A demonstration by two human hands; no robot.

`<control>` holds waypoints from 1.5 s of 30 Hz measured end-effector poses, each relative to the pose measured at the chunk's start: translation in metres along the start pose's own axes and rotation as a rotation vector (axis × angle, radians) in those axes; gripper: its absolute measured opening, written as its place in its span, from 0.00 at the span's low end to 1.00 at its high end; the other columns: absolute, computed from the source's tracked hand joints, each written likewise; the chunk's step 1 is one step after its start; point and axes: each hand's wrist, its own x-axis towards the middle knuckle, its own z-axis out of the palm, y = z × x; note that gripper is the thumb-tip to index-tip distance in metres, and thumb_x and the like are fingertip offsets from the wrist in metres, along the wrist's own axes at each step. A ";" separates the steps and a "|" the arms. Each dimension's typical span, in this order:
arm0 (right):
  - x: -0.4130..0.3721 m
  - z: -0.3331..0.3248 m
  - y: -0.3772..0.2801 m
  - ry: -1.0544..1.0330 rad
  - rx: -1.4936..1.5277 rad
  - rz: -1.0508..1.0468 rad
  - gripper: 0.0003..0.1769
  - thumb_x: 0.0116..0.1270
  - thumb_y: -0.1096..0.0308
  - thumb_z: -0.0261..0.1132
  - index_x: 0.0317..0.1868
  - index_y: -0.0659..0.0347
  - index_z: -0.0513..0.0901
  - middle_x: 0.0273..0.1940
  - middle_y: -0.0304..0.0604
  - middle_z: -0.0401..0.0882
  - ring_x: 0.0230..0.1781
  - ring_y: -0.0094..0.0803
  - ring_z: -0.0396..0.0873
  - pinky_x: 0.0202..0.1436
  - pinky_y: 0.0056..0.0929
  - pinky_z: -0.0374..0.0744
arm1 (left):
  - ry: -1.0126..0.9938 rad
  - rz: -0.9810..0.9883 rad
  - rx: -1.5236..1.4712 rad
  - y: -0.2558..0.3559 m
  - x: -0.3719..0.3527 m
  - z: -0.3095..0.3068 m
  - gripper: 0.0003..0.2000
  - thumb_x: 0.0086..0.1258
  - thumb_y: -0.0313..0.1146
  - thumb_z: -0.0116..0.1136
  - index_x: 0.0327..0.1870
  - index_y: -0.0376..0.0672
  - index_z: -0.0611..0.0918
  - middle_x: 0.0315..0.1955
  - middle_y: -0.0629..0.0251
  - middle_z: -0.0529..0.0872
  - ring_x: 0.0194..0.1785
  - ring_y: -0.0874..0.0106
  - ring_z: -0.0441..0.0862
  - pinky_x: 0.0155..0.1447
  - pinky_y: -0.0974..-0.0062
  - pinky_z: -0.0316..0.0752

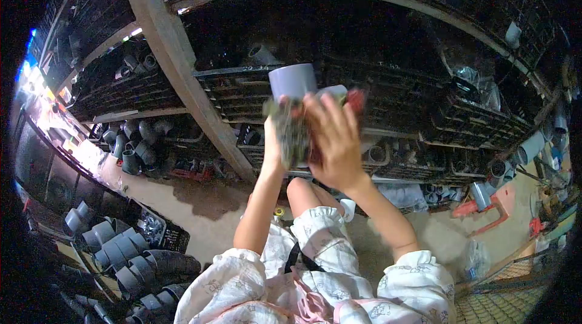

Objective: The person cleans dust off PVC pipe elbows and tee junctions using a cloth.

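Left, far: bent grey fittings [138, 142] sit on a low shelf. Left, near: more grey fittings [118, 248] lie in a pile, with a dark crate [167, 233] holding clear plastic just beside them. A pale post [163, 45] slants down toward the centre, in front of the racks. Just right of it, a grey elbow [262, 54] sits in a far rack. Centre: left hand [273, 142] holds the left side of a grey-green bundle [293, 136], its fingers mostly hidden; right hand [335, 139] holds the right side, fingers extended and slightly apart. Bundle is raised between the two hands, above the knees; motion blur hides its detail. A pale tube [293, 81] stands out from its far end, wide mouth up, slightly tilted. A smaller pale piece [332, 91] shows to the right of the tube, then a red piece [356, 101] beside the right fingers; contact there cannot be told. Below, a small yellow item [279, 211] is on the floor near the legs. Right, far: clear plastic [479, 84] lies on a dark rack. Right, nearer: a grey pipe [481, 196] rests on a red frame [501, 205]; a clear bag [476, 260] lies on the floor, nearer still.
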 end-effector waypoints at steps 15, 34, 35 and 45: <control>-0.049 0.013 0.060 0.139 0.160 -0.317 0.28 0.54 0.58 0.56 0.56 0.55 0.65 0.62 0.38 0.54 0.65 0.38 0.46 0.64 0.45 0.45 | -0.224 -0.467 -0.542 -0.014 -0.015 0.015 0.30 0.61 0.58 0.37 0.56 0.42 0.64 0.44 0.56 0.74 0.41 0.65 0.76 0.45 0.65 0.74; -0.049 0.007 0.034 0.158 0.263 -0.063 0.41 0.45 0.62 0.68 0.59 0.61 0.58 0.64 0.55 0.30 0.65 0.50 0.34 0.64 0.40 0.42 | -0.225 -0.309 -0.549 0.010 -0.024 0.021 0.23 0.65 0.51 0.36 0.55 0.47 0.66 0.51 0.65 0.71 0.54 0.71 0.67 0.58 0.72 0.61; -0.047 0.004 0.031 0.146 0.202 -0.074 0.37 0.46 0.61 0.67 0.57 0.59 0.62 0.64 0.55 0.31 0.65 0.51 0.34 0.64 0.40 0.42 | -0.222 -0.309 -0.520 0.015 -0.027 0.023 0.23 0.65 0.51 0.36 0.55 0.47 0.67 0.50 0.65 0.71 0.53 0.71 0.68 0.57 0.72 0.63; -0.009 -0.042 -0.017 -0.136 -0.053 -0.039 0.25 0.45 0.57 0.61 0.46 0.56 0.76 0.64 0.39 0.48 0.65 0.51 0.37 0.59 0.60 0.33 | -0.002 -0.356 -0.256 0.000 -0.020 0.002 0.27 0.60 0.56 0.43 0.47 0.39 0.70 0.32 0.59 0.77 0.35 0.68 0.77 0.41 0.70 0.73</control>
